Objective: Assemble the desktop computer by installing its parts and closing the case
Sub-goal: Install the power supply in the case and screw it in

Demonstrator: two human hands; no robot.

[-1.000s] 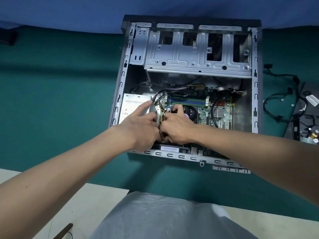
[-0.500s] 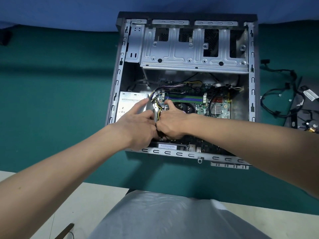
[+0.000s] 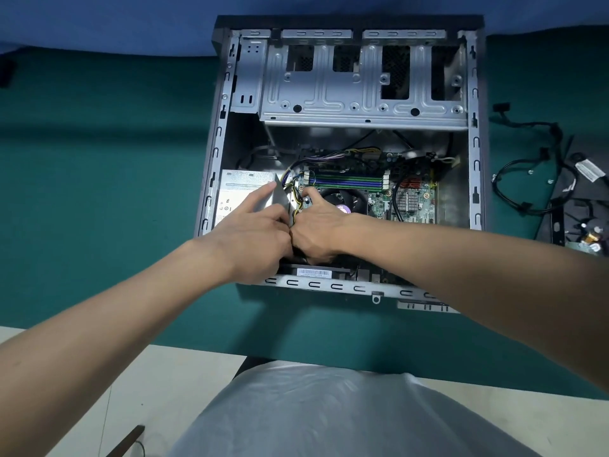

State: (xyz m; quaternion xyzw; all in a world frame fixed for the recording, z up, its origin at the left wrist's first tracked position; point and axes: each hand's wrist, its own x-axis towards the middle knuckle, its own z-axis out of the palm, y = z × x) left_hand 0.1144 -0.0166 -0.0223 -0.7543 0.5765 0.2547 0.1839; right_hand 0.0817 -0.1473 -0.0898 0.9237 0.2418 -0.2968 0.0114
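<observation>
Open computer case [image 3: 476, 159] lies on its side on the green worktop [image 3: 99, 192]. A person's hands stay knuckle to knuckle at the cable bundle [image 3: 298, 206] beside the power supply [image 3: 237, 189], barely shifted from half a second ago. The left hand [image 3: 253, 232] lays a forefinger along the supply's edge. The right hand [image 3: 318, 230] puts a fingertip to the motherboard [image 3: 415, 206]. Whether the curled fingers grip the wires cannot be told.

Your light is bright and even from above. The computer case [image 3: 476, 159] drops a soft shadow onto the green mat [image 3: 99, 192], and wide-angle distortion bows the edges.
</observation>
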